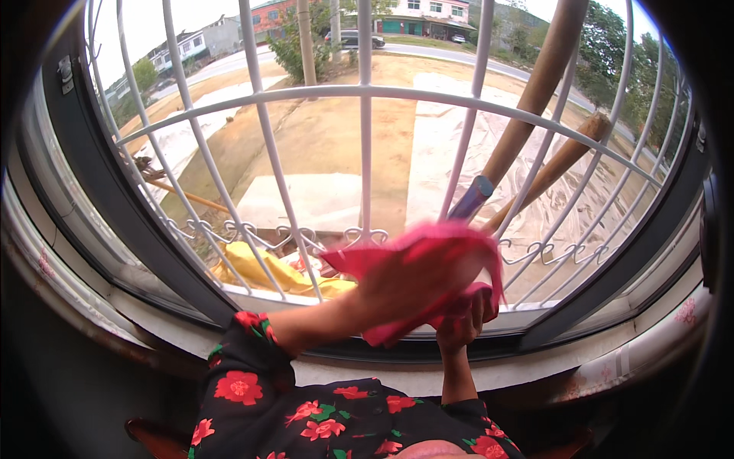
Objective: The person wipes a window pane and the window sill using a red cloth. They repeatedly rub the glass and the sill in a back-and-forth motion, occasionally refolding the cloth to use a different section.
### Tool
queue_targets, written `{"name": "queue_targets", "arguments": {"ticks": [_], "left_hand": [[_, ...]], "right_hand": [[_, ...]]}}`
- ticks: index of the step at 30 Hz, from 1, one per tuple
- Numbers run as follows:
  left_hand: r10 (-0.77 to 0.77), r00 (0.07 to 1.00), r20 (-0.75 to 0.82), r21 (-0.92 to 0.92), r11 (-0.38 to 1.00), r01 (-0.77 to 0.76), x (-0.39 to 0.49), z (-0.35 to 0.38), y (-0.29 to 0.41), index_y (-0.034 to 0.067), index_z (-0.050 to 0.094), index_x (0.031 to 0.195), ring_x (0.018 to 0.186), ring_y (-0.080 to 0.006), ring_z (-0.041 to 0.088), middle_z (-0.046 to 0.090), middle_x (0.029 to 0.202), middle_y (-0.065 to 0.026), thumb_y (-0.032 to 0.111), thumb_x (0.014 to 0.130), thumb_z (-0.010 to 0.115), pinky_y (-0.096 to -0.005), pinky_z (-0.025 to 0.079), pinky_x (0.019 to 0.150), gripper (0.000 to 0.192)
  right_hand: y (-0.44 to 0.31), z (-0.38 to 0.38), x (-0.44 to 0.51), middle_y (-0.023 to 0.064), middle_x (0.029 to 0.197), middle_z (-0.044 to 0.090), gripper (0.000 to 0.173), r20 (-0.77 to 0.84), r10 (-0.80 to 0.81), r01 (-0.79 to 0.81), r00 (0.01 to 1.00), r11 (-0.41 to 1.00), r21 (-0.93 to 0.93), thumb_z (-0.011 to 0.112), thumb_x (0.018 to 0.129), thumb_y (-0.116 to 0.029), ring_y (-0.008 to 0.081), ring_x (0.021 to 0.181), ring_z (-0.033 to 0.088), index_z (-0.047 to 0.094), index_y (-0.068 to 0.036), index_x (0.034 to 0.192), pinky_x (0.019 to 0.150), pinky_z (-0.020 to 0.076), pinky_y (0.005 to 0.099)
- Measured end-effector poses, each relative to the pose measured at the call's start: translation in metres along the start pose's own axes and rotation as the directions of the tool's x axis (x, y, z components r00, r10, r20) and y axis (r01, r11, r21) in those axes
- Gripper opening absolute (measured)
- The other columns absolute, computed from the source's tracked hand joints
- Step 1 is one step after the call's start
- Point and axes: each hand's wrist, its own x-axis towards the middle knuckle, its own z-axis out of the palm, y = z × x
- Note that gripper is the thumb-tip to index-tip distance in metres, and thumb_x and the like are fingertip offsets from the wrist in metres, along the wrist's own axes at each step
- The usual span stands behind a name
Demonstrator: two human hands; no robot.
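Observation:
A bright pink cloth (453, 236), blurred by motion, is spread between my two hands in front of the window bars. My left hand (401, 284) reaches across from the left with its palm side against the cloth, and the fingertips are hard to make out. Lower and to the right, my right hand (464, 324) is closed around a bunched part of the same cloth, above the sill. Part of the cloth hangs down between the two wrists.
White metal window bars (364, 143) with curled ornaments stand just beyond my hands. Dark sliding frames (155, 218) border both sides, above a pale sill (344, 373). Outside, wooden poles (533, 97) and a blue-ended pole (473, 195) lean near the bars, and yellow fabric (269, 267) lies below.

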Motion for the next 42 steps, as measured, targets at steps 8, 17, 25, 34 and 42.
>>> {"name": "queue_targets", "arguments": {"ticks": [8,17,25,34,42], "left_hand": [[-0.252,0.949,0.19,-0.369,0.877,0.307,-0.146,0.008,-0.008,0.01,0.062,0.095,0.092,-0.0305,0.059,0.06,0.097,-0.0098,0.005,0.073,0.062,-0.0434,0.047,0.079,0.022],[-0.63,0.698,-0.342,-0.183,0.773,0.608,-0.131,-0.016,-0.044,0.0,0.04,0.129,0.11,-0.0311,0.045,0.043,0.122,-0.0174,0.01,0.078,0.068,-0.0419,0.037,0.095,0.059],[-0.638,0.686,-0.349,-0.09,0.752,0.653,-0.162,-0.017,-0.056,-0.006,0.029,0.139,0.133,-0.0454,0.023,0.022,0.143,-0.0304,0.016,0.09,0.052,-0.0499,0.018,0.108,0.058],[-0.562,0.74,-0.369,-0.051,0.807,0.588,-0.16,0.004,-0.048,0.0,0.027,0.141,0.128,-0.0433,0.026,0.026,0.139,-0.029,0.01,0.084,0.062,-0.0539,0.023,0.104,0.068],[-0.647,0.708,-0.285,-0.101,0.754,0.649,-0.16,-0.005,-0.039,-0.003,0.035,0.136,0.126,-0.0443,0.032,0.029,0.139,-0.0279,0.008,0.086,0.056,-0.0519,0.022,0.105,0.055]], "right_hand": [[0.011,-0.026,-0.003,0.0263,0.127,0.049,0.044,0.064,0.143,-0.134,0.988,0.983,-0.121,0.047,0.077,-0.005,0.0473,0.121,0.041,0.055,0.006,0.118,0.102,0.0315,0.0521],[-0.027,0.018,0.073,0.0115,0.106,0.065,0.02,0.134,-0.365,0.349,0.921,0.928,0.13,0.067,0.072,-0.012,0.0308,0.097,0.062,0.069,-0.008,0.092,0.087,0.0482,0.0454],[0.062,-0.023,0.07,0.0193,0.138,0.04,0.066,-0.259,0.172,-0.263,0.95,0.891,-0.37,0.05,0.091,-0.041,0.0369,0.128,0.038,0.031,0.0,0.14,0.105,0.0303,0.0464],[-0.044,0.016,0.142,0.0019,0.118,0.061,0.031,0.397,-0.43,0.437,0.81,0.896,0.078,0.067,0.071,-0.015,0.025,0.113,0.055,0.07,-0.019,0.102,0.092,0.0458,0.0442],[0.04,-0.04,0.233,0.0216,0.112,0.056,0.031,-0.236,-0.268,0.169,0.934,0.914,-0.368,0.053,0.089,-0.012,0.0408,0.106,0.05,0.054,0.003,0.117,0.091,0.0388,0.047]]}}
